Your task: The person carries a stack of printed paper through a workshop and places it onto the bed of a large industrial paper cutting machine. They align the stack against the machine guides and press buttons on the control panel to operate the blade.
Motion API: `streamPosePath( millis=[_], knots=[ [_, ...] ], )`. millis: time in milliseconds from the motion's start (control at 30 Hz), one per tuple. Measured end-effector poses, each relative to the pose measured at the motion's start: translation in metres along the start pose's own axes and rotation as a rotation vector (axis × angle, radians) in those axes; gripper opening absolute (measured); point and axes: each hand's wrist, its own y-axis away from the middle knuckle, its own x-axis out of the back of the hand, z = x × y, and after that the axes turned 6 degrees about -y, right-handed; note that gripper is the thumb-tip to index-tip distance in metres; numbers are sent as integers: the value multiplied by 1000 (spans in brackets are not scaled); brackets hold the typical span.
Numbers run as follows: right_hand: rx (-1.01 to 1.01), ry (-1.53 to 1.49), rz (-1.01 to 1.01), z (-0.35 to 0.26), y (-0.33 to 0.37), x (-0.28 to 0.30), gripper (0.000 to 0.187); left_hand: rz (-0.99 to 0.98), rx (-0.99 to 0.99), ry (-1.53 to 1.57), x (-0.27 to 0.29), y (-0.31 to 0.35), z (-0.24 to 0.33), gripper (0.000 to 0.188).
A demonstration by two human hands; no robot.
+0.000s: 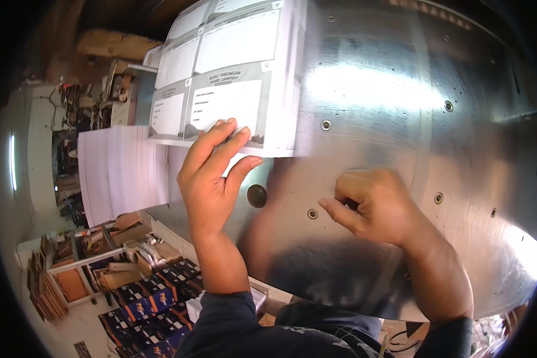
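Note:
A thick stack of printed paper sheets lies at the top left of the metal table. Its pages carry grey-bordered panels with white boxes, and its right side looks blurred. Over the stack's near edge, my left hand rests its outstretched fingertips on the top sheet, the thumb apart below the edge. My right hand hovers over the bare metal to the right, fingers curled into a loose fist and thumb pointing left. Nothing shows in it, and it is apart from the paper.
Left of the printed stack is a pile of plain whitish paper. Dark blue boxes stand on the floor at lower left, beside a wooden-framed rack with cardboard scraps. Round fittings and a dark hole dot the shiny tabletop.

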Motion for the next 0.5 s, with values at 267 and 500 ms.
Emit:
streamPosePath(
  millis=[267,500],
  knots=[
    [-80,-76,30,-6,-2,-1,29,-31,-76,21,5,-2,-16,39],
    [-172,-151,41,-5,-3,-7,31,-33,-122,88,6,0,-36,37]
  ],
)
